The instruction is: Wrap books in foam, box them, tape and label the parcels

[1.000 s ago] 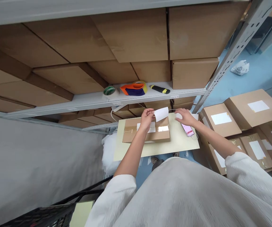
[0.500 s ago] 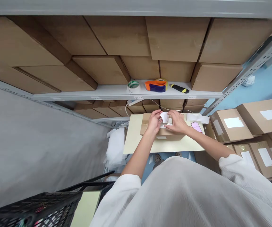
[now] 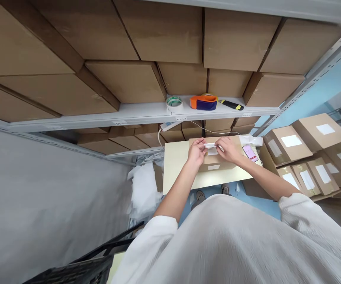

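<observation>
A cardboard box [image 3: 218, 162] lies on the pale yellow tabletop [image 3: 175, 169], with a small white label [image 3: 213, 167] on its near side. Over the box top, my left hand [image 3: 197, 151] pinches the left end of a white paper label [image 3: 210, 146]. The right end of that paper is between the fingers of my right hand [image 3: 227, 148]. Another white patch [image 3: 212, 151] shows on the box just below the paper. To the right of my right hand are a phone [image 3: 250, 153] with a lit screen and white paper strips [image 3: 251, 140].
On the shelf [image 3: 147, 111] ahead are a tape roll [image 3: 174, 103], an orange and blue tape dispenser [image 3: 203, 103] and a cutter [image 3: 231, 105]. Labelled boxes [image 3: 295, 146] are stacked at right. White packing sheets [image 3: 144, 189] lie left of the table; a black crate [image 3: 75, 272] stands lower left.
The paper, curled upward before, now stretches flatter between both hands. The box appears turned slightly and farther right along with my hands. The camera view has shifted too.
</observation>
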Demonstrator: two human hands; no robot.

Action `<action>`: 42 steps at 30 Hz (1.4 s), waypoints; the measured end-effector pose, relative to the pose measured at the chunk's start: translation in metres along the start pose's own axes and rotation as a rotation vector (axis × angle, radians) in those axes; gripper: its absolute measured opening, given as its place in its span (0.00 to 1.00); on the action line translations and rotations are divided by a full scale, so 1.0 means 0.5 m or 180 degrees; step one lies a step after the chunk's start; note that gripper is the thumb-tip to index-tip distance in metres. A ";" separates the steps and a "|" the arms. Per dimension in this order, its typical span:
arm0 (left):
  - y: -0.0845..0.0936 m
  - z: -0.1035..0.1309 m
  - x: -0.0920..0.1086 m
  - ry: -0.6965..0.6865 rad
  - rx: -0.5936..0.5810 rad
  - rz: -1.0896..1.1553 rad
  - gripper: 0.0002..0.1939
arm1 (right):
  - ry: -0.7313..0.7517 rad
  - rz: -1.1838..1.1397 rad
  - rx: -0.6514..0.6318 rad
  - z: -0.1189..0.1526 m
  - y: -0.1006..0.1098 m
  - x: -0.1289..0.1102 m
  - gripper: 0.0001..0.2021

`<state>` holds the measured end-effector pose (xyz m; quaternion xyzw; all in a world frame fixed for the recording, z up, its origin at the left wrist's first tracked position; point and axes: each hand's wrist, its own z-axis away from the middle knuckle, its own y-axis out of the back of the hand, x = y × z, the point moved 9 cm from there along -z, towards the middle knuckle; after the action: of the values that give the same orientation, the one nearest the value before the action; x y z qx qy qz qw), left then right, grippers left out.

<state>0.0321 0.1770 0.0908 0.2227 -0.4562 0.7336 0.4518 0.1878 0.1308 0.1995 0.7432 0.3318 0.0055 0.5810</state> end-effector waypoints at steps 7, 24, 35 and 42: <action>0.024 -0.013 -0.005 0.0213 -0.0149 -0.0172 0.21 | -0.0098 -0.0106 -0.0060 -0.006 -0.007 -0.026 0.10; -0.053 0.045 0.065 -0.1460 -0.0872 -0.1844 0.14 | -0.0876 -0.1281 -0.0499 -0.019 -0.003 0.069 0.10; -0.023 0.017 0.024 -0.0960 -0.0422 -0.1258 0.13 | -0.1518 -0.1953 -0.0207 0.041 0.018 0.163 0.18; -0.007 0.017 0.010 -0.1037 -0.0073 -0.1778 0.13 | -0.2053 -0.2541 -0.0120 0.083 -0.027 0.222 0.14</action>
<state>0.0321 0.1724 0.1002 0.4486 -0.4520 0.5307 0.5592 0.2839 0.1521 0.1325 0.5119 0.3934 -0.4404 0.6239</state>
